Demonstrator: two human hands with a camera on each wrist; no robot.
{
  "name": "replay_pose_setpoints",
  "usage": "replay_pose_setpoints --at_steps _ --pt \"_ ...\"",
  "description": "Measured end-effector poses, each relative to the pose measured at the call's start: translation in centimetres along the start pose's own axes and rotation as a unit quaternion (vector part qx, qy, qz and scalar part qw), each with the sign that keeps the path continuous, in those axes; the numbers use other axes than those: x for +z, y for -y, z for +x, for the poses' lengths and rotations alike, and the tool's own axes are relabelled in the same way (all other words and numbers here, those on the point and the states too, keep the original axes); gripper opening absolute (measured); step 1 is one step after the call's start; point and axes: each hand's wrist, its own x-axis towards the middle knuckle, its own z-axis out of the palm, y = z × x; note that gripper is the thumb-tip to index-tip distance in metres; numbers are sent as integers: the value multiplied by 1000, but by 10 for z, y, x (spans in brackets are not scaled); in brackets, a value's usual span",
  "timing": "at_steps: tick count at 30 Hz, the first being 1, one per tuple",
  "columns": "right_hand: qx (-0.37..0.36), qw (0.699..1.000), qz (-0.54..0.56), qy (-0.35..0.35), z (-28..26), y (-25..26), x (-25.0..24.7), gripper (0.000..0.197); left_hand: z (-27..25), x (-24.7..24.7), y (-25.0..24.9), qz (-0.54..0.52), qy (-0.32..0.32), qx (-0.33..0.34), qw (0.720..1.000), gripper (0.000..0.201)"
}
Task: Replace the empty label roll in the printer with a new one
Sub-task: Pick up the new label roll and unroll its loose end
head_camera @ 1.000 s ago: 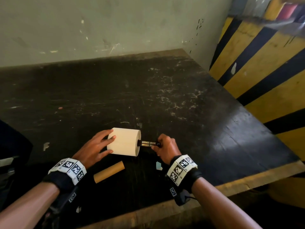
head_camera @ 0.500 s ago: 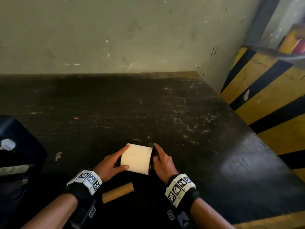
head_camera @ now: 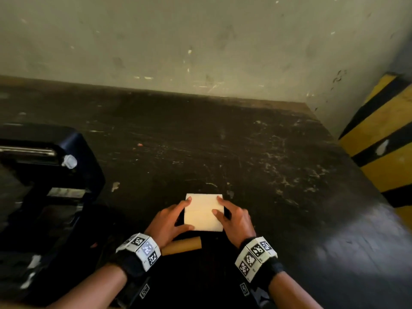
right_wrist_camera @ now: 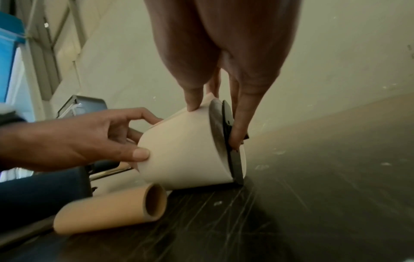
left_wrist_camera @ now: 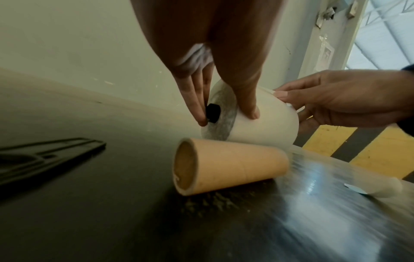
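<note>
The new label roll (head_camera: 204, 212) is held between both hands on the dark table (head_camera: 289, 175), lying on its side. Its left end is gripped by the left hand (head_camera: 169, 221), thumb on the paper and fingers (left_wrist_camera: 197, 106) against the black spindle tip (left_wrist_camera: 212, 113). Its right end is clasped by the right hand (head_camera: 236, 219), fingers (right_wrist_camera: 241, 122) pressed on the black flange (right_wrist_camera: 233, 150). The empty cardboard core (head_camera: 181, 246) is seen just behind the left hand, on the table. The open black printer (head_camera: 44, 175) is found well left of that hand.
</note>
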Motion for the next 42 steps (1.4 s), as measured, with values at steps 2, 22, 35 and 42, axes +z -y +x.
replay_pose_setpoints --at_steps 2,22,35,42 --pt "-5 1000 -7 2 -2 2 1 45 -3 0 -1 0 -3 -2 1000 74" --pt "23 998 -15 48 3 1 -2 53 -104 -17 80 84 -63 -146 984 51" --pt "30 999 -13 39 0 2 0 54 -72 -10 68 101 -83 -238 962 48" --pt "38 998 1 47 9 0 -1 52 -49 -22 61 -4 -93 -223 970 23"
